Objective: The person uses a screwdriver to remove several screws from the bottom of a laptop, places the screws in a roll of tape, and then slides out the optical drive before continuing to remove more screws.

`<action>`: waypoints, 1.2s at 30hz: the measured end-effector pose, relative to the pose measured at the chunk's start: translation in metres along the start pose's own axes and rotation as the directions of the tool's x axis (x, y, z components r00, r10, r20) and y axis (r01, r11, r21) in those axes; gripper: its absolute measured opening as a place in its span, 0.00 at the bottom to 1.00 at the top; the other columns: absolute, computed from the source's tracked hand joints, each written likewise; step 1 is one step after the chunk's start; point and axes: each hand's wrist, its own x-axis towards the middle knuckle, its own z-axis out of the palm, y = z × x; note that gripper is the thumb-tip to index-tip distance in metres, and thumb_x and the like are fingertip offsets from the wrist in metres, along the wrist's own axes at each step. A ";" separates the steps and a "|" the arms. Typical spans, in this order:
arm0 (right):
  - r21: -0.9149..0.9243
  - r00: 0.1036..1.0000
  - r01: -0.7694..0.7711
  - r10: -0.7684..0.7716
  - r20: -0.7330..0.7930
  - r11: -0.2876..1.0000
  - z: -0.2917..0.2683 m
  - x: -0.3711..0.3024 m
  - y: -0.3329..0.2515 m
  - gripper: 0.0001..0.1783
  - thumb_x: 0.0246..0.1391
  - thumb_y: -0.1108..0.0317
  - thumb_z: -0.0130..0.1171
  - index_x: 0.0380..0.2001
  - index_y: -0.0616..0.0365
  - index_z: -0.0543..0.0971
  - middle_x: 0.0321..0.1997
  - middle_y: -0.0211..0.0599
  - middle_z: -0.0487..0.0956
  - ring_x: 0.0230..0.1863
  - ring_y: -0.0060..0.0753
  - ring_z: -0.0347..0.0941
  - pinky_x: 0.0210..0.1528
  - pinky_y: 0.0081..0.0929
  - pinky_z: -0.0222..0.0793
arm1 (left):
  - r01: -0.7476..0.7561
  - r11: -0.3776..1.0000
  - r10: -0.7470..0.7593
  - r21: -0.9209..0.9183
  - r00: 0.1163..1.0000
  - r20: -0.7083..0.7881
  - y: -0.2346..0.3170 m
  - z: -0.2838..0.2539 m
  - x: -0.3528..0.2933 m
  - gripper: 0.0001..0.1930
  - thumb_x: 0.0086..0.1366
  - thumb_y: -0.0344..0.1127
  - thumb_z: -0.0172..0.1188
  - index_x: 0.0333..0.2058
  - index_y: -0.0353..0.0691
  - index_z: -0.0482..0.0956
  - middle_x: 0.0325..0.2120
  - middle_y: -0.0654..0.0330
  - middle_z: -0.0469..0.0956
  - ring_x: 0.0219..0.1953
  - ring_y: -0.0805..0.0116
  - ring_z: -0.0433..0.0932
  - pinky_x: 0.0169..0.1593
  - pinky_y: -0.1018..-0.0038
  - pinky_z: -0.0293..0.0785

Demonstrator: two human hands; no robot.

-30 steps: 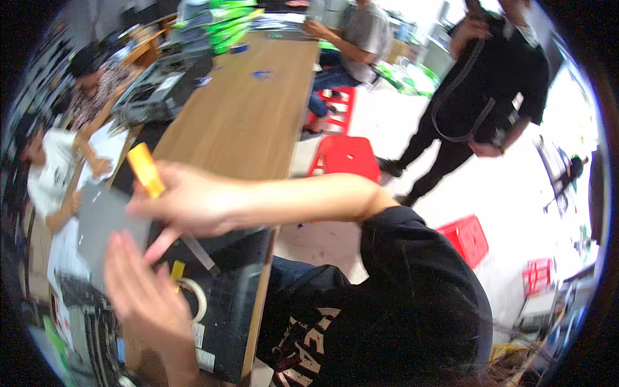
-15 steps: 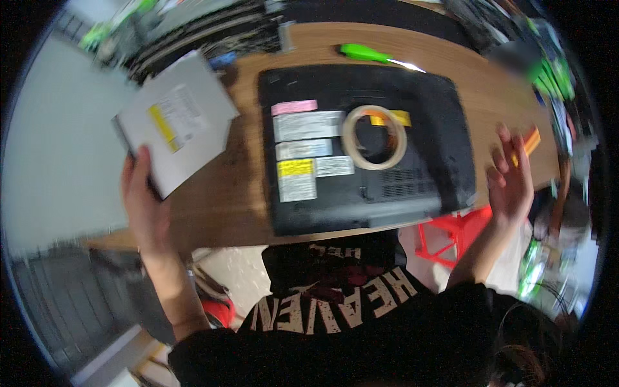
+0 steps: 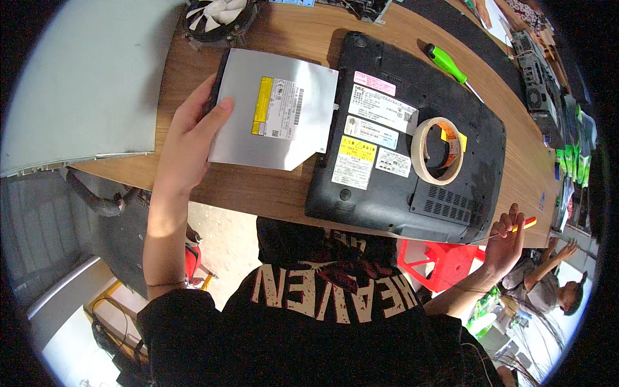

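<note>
Optical drive [image 3: 274, 119] in left hand [image 3: 187, 145]

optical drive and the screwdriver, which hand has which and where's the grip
The left hand holds the silver optical drive by its left edge, thumb on top. The right hand holds an orange-handled screwdriver in its fingers; the exact grip is hidden.

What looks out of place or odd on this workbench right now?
A roll of masking tape lies on the underside of the upturned black laptop, an odd resting spot. The slim silver optical drive is out of the laptop, gripped at its edge by the left hand. Nothing looks spilled or broken.
</note>
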 end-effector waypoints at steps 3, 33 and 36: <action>0.024 0.999 0.003 -0.002 -0.040 1.000 0.001 0.002 0.003 0.12 0.62 0.67 0.41 0.42 0.63 0.69 0.53 0.43 0.65 0.32 0.22 0.59 0.31 0.15 0.60 | 0.018 0.999 -0.019 0.034 0.999 0.043 0.001 0.003 0.002 0.23 0.64 0.32 0.51 0.56 0.31 0.61 0.44 0.59 0.72 0.45 0.76 0.69 0.50 0.81 0.64; -0.053 0.994 0.047 -0.052 -0.097 0.997 -0.017 -0.005 0.002 0.09 0.62 0.66 0.41 0.40 0.59 0.67 0.51 0.40 0.66 0.32 0.22 0.59 0.32 0.17 0.59 | -0.101 0.994 0.093 -0.041 0.980 -0.174 0.008 -0.012 0.001 0.27 0.57 0.26 0.53 0.56 0.36 0.60 0.44 0.56 0.72 0.44 0.70 0.71 0.50 0.76 0.64; -0.027 0.991 0.065 -0.068 -0.118 0.997 -0.019 -0.007 0.003 0.09 0.62 0.67 0.41 0.39 0.60 0.67 0.51 0.40 0.66 0.32 0.23 0.58 0.32 0.17 0.59 | -0.134 0.986 0.117 -0.102 0.980 -0.161 0.024 -0.030 -0.014 0.27 0.56 0.25 0.53 0.56 0.36 0.59 0.42 0.53 0.72 0.44 0.66 0.71 0.52 0.74 0.63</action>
